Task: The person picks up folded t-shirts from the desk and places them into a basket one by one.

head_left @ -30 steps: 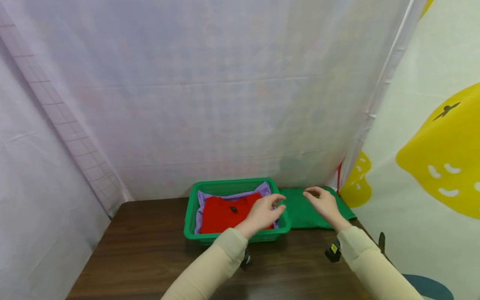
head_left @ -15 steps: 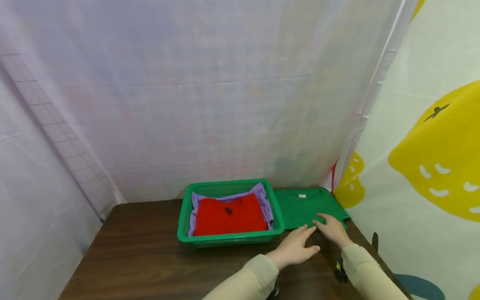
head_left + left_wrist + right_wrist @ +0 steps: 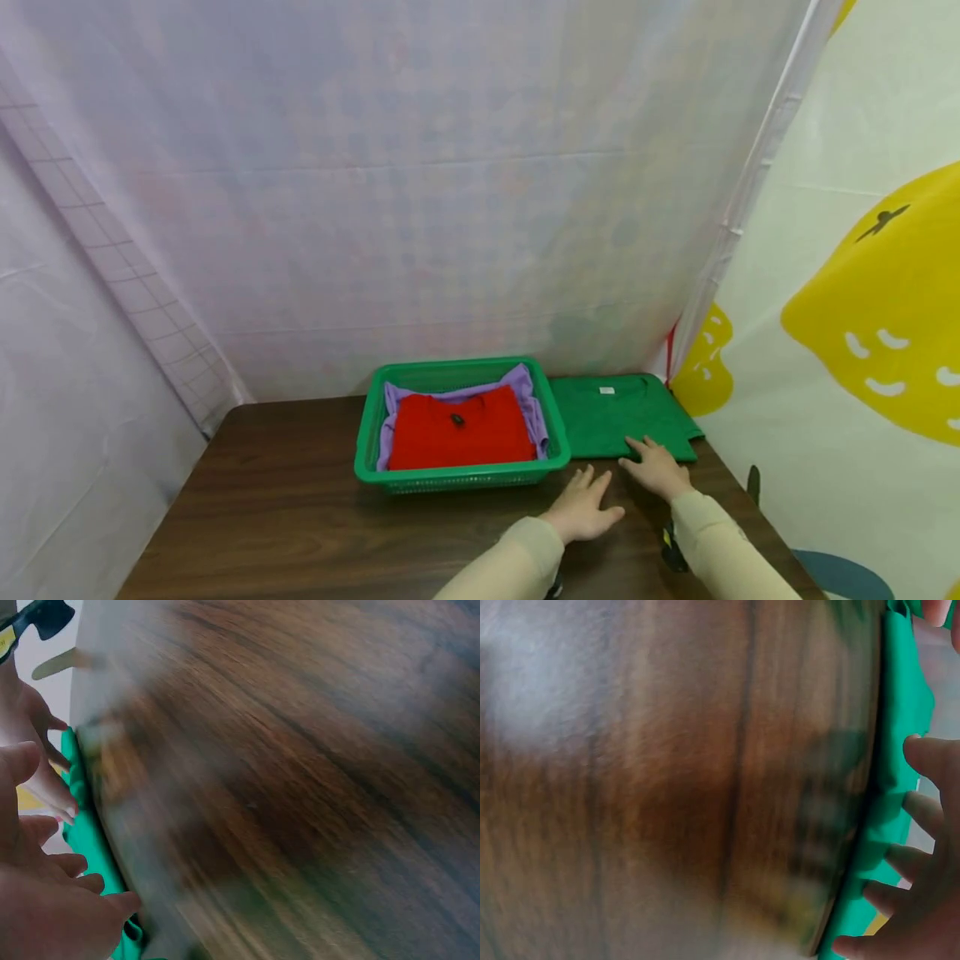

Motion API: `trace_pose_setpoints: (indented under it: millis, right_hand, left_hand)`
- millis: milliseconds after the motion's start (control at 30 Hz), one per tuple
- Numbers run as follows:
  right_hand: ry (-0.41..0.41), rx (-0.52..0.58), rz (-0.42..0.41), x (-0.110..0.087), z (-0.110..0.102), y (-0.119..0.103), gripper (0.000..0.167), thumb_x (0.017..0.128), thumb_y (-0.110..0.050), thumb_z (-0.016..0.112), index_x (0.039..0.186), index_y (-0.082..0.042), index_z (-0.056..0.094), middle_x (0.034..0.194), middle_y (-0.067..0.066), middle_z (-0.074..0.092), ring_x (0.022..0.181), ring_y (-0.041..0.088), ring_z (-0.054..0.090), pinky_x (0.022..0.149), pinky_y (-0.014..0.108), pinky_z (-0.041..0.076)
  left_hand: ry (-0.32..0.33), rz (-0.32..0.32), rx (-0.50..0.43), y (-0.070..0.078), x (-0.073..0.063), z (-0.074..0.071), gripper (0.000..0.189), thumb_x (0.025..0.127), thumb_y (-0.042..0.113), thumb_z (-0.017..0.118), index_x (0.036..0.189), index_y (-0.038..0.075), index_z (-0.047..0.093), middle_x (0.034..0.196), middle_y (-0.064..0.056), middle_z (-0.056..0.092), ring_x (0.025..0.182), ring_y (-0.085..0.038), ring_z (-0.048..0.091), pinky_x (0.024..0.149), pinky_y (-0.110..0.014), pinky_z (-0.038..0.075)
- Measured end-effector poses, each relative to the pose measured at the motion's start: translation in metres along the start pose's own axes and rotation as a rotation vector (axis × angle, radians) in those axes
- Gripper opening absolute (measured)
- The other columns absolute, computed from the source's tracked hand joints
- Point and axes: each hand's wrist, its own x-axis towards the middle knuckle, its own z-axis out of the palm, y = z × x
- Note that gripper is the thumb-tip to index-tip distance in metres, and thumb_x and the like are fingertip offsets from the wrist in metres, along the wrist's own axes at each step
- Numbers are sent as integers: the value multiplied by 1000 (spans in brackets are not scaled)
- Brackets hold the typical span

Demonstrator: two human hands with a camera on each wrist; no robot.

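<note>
Wooden tabletop (image 3: 300,517); green garment (image 3: 600,421) beyond left hand (image 3: 583,509), at fingertips of right hand (image 3: 657,469); both unclenched.

Dk brn wood-grain desk (image 3: 285,500) in front of me, soft glare on top. Behind it, pale curtain (image 3: 420,225) w/ faint plaid & horiz. creases. On my L, plain wht sheet (image 3: 67,400); grid-lined strip (image 3: 146,287) at that corner. On my R, wht hanging (image 3: 810,208) w/ big yel. lemon-like print (image 3: 900,292). Red ribbon (image 3: 670,354) nr back R corner.
</note>
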Motion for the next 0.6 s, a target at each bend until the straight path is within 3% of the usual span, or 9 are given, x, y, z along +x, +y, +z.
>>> trace_pose_setpoints:
  millis: [300,500,600]
  right_hand:
    - [-6,-70,-25,-3,2,6,60,96,-37,56,142,-1,45,146,36,28,130,60,23,92,82,18]
    - [2,-82,-65,-6,2,12,55,95,-32,58,138,1,50,144,37,32,128,61,28,93,79,23]
    - [9,-73,-94,-6,3,13,52,95,-29,59,136,2,52,142,38,34,127,61,30,93,77,24]
  left_hand:
    - [-3,-41,48,-2,1,-2,62,95,49,53,149,22,40,156,-7,28,144,-26,21,112,-39,28]
    - [7,-59,86,-4,11,4,63,94,50,55,149,23,40,157,-4,26,144,-22,20,110,-37,31]
    - [14,-102,78,-8,15,7,65,93,49,57,150,24,38,158,-3,23,144,-22,20,107,-38,35]
